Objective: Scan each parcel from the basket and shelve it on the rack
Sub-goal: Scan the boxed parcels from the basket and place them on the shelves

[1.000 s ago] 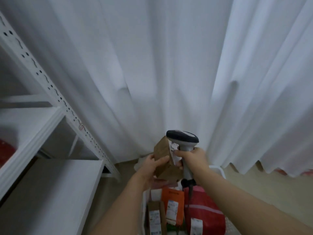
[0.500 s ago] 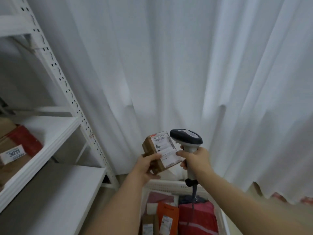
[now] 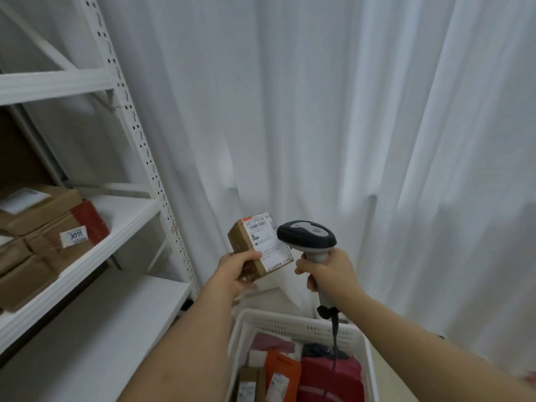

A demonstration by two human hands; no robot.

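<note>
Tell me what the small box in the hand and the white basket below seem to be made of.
Small box: apparently brown cardboard, matte, with a white paper label stuck on. Basket: likely moulded white plastic, smooth, its wall pierced with rows of small slots.

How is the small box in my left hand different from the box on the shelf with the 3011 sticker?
The small box is held up in the air by the left hand; the 3011 box rests on the rack shelf. The small box is tilted with a large printed barcode label facing up; the 3011 box lies flat, showing a small numbered sticker and a red band. Both are brown cardboard.
</note>
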